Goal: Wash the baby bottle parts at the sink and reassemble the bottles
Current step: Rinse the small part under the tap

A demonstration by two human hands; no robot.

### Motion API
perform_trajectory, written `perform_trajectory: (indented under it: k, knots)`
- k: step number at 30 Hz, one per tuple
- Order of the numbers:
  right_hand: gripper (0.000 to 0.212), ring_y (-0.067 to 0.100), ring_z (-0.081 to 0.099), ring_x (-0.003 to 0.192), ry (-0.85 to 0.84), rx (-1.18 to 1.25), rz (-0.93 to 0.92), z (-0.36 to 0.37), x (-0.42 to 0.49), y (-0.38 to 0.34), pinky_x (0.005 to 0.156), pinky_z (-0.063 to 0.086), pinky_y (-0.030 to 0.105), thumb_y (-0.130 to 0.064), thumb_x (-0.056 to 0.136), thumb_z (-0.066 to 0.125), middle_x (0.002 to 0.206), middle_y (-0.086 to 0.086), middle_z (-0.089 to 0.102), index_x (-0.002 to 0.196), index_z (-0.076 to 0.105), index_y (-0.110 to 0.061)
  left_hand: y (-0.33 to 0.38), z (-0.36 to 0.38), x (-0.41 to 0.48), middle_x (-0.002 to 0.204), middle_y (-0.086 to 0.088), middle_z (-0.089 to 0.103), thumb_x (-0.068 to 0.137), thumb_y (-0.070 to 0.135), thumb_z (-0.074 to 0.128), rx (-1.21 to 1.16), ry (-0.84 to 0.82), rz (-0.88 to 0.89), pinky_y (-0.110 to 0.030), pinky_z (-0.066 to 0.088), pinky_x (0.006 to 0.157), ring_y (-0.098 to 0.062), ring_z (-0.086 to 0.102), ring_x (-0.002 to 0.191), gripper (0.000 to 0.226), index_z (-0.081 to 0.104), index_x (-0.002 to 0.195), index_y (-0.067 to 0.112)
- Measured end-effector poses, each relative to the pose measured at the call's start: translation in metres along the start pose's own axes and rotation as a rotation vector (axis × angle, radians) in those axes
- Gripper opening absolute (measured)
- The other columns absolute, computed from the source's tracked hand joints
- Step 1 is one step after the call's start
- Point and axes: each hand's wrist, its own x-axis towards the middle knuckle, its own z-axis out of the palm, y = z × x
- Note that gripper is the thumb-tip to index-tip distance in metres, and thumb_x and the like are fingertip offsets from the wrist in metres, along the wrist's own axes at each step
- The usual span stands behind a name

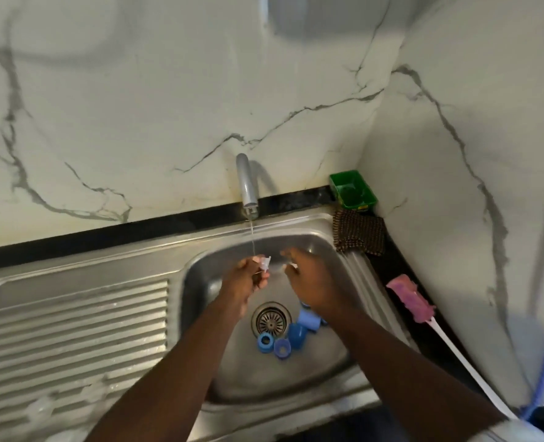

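Both forearms reach in over the sink's front rim (264, 406) to meet just beyond the drain (271, 319). The left hand (243, 283) pinches a small clear part (265, 263) between thumb and fingertips and holds it in the thin stream of water (252, 237) falling from the tap (246, 186), which stands behind the drain at the back rim. The right hand (312, 282) comes in from the drain's far right with its fingers curled toward the same part; whether they actually grip it is too blurred to tell.

Just right of the drain, on the basin floor, lie the blue parts (297, 334): two rings and a couple of caps, bunched and touching. They look to be waiting their turn, so the washing seems to be under way, with one piece under the water and several to go. No bottle bodies are clearly visible, and nothing is screwed together, so reassembly is all still ahead.

Well right of the drain, on the dark surface (401, 327), rests a pink-headed bottle brush (410, 301), untouched. A brown cloth (359, 236) and a green tub (353, 189) sit beyond it, toward the corner. Left of the drain, the ribbed draining board (73, 330) carries faint clear shapes too blurred to name.
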Motion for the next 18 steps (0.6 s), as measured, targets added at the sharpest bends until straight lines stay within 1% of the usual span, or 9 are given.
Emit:
perform_trajectory:
  k: [2, 4, 6, 8, 9, 11, 13, 15, 18]
  knots:
    - [0.030, 0.013, 0.056, 0.110, -0.105, 0.083, 0.053, 0.016, 0.025, -0.018, 0.094, 0.037, 0.019, -0.010, 0.098, 0.055, 0.117, -0.002, 0.061, 0.127, 0.061, -0.009, 0.012, -0.004, 0.013, 0.095, -0.015, 0.066, 0.102, 0.011, 0.054, 0.079, 0.016, 0.071, -0.020, 0.053, 0.062, -0.018, 0.062, 0.080, 0.018, 0.066, 0.111, 0.002]
    - [0.020, 0.022, 0.062, 0.102, -0.191, 0.201, 0.128, 0.027, 0.045, -0.026, 0.098, 0.048, 0.035, -0.011, 0.097, 0.057, 0.109, 0.006, 0.066, 0.115, 0.066, -0.006, 0.023, -0.010, 0.026, 0.101, -0.025, 0.068, 0.097, 0.002, 0.058, 0.173, 0.033, 0.164, -0.020, 0.057, 0.065, -0.027, 0.066, 0.086, 0.019, 0.066, 0.110, -0.010]
    - [0.015, 0.030, 0.066, 0.097, -0.199, 0.265, 0.179, 0.038, 0.059, -0.026, 0.096, 0.052, 0.046, -0.012, 0.095, 0.062, 0.100, 0.014, 0.069, 0.106, 0.069, -0.004, 0.032, -0.016, 0.036, 0.100, -0.028, 0.069, 0.092, -0.005, 0.062, 0.250, -0.002, 0.207, -0.035, 0.061, 0.077, -0.035, 0.068, 0.090, 0.014, 0.068, 0.104, -0.012]
    - [0.014, 0.027, 0.066, 0.090, -0.186, 0.283, 0.197, 0.045, 0.070, -0.026, 0.092, 0.054, 0.046, -0.012, 0.093, 0.065, 0.093, 0.014, 0.070, 0.101, 0.071, -0.002, 0.041, -0.021, 0.040, 0.095, -0.027, 0.071, 0.087, -0.002, 0.070, 0.318, -0.025, 0.227, -0.049, 0.061, 0.083, -0.034, 0.070, 0.086, 0.008, 0.073, 0.094, -0.001]
    - [0.012, 0.027, 0.067, 0.089, -0.175, 0.299, 0.219, 0.046, 0.073, -0.027, 0.090, 0.054, 0.047, -0.011, 0.092, 0.067, 0.092, 0.014, 0.071, 0.098, 0.071, -0.001, 0.042, -0.022, 0.042, 0.091, -0.022, 0.073, 0.084, 0.005, 0.074, 0.366, -0.014, 0.253, -0.050, 0.061, 0.082, -0.032, 0.072, 0.083, 0.006, 0.075, 0.087, 0.010]
    - [0.008, 0.029, 0.069, 0.092, -0.138, 0.414, 0.305, 0.047, 0.078, -0.032, 0.092, 0.056, 0.047, -0.006, 0.091, 0.068, 0.097, 0.017, 0.072, 0.098, 0.070, -0.002, 0.044, -0.026, 0.048, 0.086, -0.010, 0.076, 0.084, 0.013, 0.076, 0.479, 0.026, 0.324, -0.044, 0.063, 0.078, -0.024, 0.074, 0.076, 0.014, 0.074, 0.078, 0.026]
    - [0.012, 0.031, 0.070, 0.097, -0.124, 0.547, 0.394, 0.049, 0.080, -0.037, 0.094, 0.056, 0.045, -0.008, 0.091, 0.069, 0.100, 0.017, 0.071, 0.102, 0.068, -0.003, 0.047, -0.028, 0.048, 0.089, -0.006, 0.077, 0.091, 0.010, 0.070, 0.542, 0.037, 0.371, -0.033, 0.062, 0.077, -0.016, 0.073, 0.073, 0.016, 0.075, 0.085, 0.025]
    - [0.022, 0.031, 0.070, 0.100, -0.127, 0.644, 0.432, 0.051, 0.080, -0.040, 0.096, 0.055, 0.041, -0.005, 0.092, 0.066, 0.105, 0.018, 0.071, 0.113, 0.067, 0.002, 0.048, -0.030, 0.052, 0.088, -0.002, 0.077, 0.093, 0.012, 0.069, 0.573, 0.033, 0.429, -0.036, 0.061, 0.081, -0.017, 0.073, 0.079, 0.012, 0.078, 0.093, 0.021]
    - [0.023, 0.029, 0.069, 0.100, -0.130, 0.818, 0.474, 0.050, 0.079, -0.041, 0.097, 0.054, 0.039, 0.002, 0.094, 0.060, 0.107, 0.018, 0.070, 0.117, 0.064, 0.002, 0.051, -0.031, 0.052, 0.081, 0.007, 0.073, 0.090, 0.019, 0.073, 0.623, 0.002, 0.473, -0.038, 0.059, 0.085, -0.016, 0.072, 0.082, 0.005, 0.077, 0.092, 0.022]
